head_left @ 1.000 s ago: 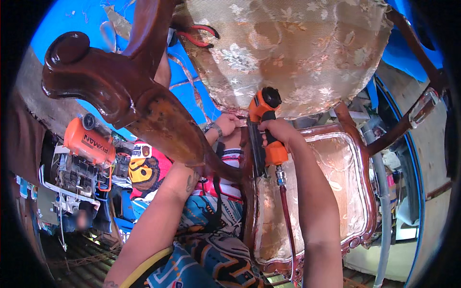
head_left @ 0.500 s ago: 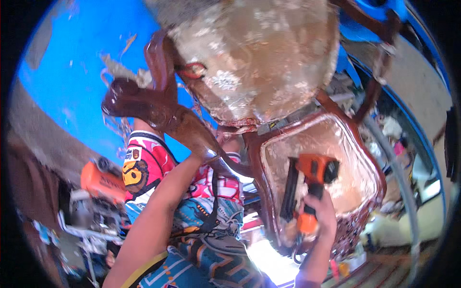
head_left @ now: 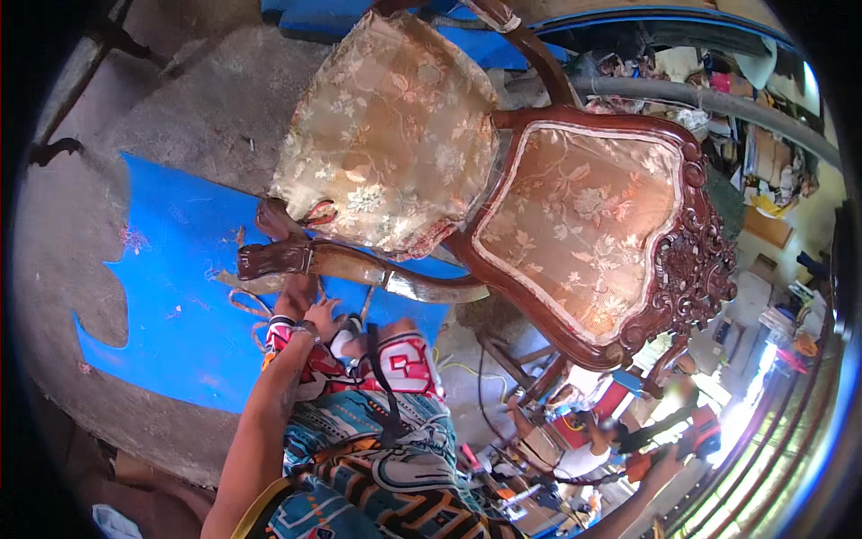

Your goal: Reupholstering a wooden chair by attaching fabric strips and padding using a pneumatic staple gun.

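Note:
A carved wooden armchair [head_left: 539,328] lies tipped beside me, its brown frame glossy. Floral fabric covers its seat [head_left: 386,135], and its backrest panel [head_left: 584,207] carries similar fabric edged with a pale strip. My left hand [head_left: 321,316] is over my lower leg, just below the wooden armrest [head_left: 350,267], with fingers apart and nothing visible in them. Off to the lower right, my right hand [head_left: 666,469] grips an orange and black nail gun [head_left: 705,433], held away from the chair. Its nose is hard to make out.
A blue sheet [head_left: 189,287] lies on the concrete floor [head_left: 206,108] under the armrest. A loose cord [head_left: 251,310] lies near my left hand. Beyond the chair runs a grey pipe [head_left: 646,85] before piled clutter. A person in a white top [head_left: 579,460] is at the lower right.
My right hand has drawn the nail gun away from the backrest toward the lower right. My left hand has come off the armrest down to my leg. The view has shifted, showing more floor.

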Demonstrator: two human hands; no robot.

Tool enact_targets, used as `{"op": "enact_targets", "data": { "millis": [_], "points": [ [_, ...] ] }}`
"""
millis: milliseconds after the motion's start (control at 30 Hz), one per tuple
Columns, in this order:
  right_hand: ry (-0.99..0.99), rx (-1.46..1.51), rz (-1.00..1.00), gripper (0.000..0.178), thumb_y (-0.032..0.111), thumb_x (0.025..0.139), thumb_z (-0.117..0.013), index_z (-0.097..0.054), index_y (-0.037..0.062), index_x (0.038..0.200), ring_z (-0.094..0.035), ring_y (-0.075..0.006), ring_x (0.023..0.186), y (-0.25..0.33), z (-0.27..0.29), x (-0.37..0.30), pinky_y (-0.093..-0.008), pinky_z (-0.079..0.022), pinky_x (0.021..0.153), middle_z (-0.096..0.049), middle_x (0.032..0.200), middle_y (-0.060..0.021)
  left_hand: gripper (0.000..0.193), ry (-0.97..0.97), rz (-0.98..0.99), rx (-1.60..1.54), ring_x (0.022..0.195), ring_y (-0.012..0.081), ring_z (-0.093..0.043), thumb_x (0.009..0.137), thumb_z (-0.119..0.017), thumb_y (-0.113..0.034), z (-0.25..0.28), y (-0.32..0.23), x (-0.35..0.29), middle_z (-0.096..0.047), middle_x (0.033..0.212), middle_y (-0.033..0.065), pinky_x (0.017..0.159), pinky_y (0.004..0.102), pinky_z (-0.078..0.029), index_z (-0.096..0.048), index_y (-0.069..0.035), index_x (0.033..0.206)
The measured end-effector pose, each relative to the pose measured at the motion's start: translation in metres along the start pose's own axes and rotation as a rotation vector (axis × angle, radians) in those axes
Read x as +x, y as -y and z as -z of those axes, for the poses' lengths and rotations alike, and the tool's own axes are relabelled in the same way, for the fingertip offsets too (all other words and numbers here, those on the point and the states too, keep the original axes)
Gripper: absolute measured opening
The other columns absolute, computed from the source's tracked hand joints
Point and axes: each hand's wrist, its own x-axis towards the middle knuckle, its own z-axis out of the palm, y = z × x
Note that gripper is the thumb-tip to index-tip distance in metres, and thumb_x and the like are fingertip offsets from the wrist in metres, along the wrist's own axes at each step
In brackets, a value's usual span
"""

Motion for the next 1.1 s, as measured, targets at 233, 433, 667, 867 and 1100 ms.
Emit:
{"op": "enact_targets", "data": {
  "millis": [233, 433, 667, 867, 1100],
  "points": [
    [0.665, -0.019, -0.164, 0.033, 0.005, 0.07, -0.055, -0.047, 0.0013, 0.102, -0.053, -0.0136, 0.052, -0.227, -0.088, -0.089, -0.0255, -0.045, 0.046, -0.052, 0.068, -0.0043, 0.044, -0.01, 0.038, 0.229, 0.106, 0.035, -0.055, 0.083, -0.058, -0.037, -0.017, -0.006, 0.003, -0.054, 0.119, 0.0166, 0.091, 0.0417, -0.045, -0.055, -0.011, 0.118],
    [1.054, -0.001, -0.244, 0.075, 0.006, 0.072, -0.056, -0.02, 0.0029, 0.137, -0.058, -0.0193, 0.066, -0.476, -0.242, -0.247, -0.034, -0.048, 0.053, -0.056, 0.086, -0.0118, 0.028, -0.294, -0.233, 0.041, 0.097, 0.0339, -0.057, 0.085, -0.057, -0.024, -0.043, -0.056, 0.06, -0.062, 0.097, 0.0175, 0.081, 0.0413, -0.047, -0.059, -0.008, 0.107],
    [1.063, -0.251, -0.245, 0.089, 0.007, 0.073, -0.06, -0.007, 0.0106, 0.144, -0.058, -0.0457, 0.087, -0.528, -0.416, -0.353, -0.0471, -0.046, 0.077, -0.059, 0.102, -0.0289, 0.016, -0.702, -0.711, 0.131, 0.083, 0.0316, -0.058, 0.08, -0.061, -0.022, -0.048, -0.102, 0.208, -0.062, 0.087, 0.0123, 0.076, 0.0434, -0.044, -0.064, -0.011, 0.091],
    [0.903, -0.261, -0.278, 0.089, 0.009, 0.076, -0.058, -0.001, 0.0137, 0.145, -0.059, -0.0432, 0.085, -0.597, -0.583, -0.38, -0.0494, -0.047, 0.074, -0.059, 0.098, -0.03, 0.028, -0.905, -0.628, 0.857, 0.091, 0.0262, -0.057, 0.076, -0.06, -0.04, -0.076, -0.149, 0.295, -0.063, 0.095, 0.0037, 0.074, 0.0448, -0.04, -0.065, -0.017, 0.092],
    [0.58, -0.289, -0.203, 0.092, 0.016, 0.074, -0.065, -0.006, 0.0185, 0.146, -0.058, -0.0378, 0.087, -0.643, -0.755, -0.413, -0.0486, -0.046, 0.073, -0.053, 0.105, -0.0205, 0.042, -0.636, -0.512, 1.068, 0.105, 0.0337, -0.053, 0.081, -0.052, -0.041, -0.06, -0.11, 0.33, -0.06, 0.111, 0.0114, 0.087, 0.0489, -0.038, -0.059, -0.013, 0.111]
  ]
}}
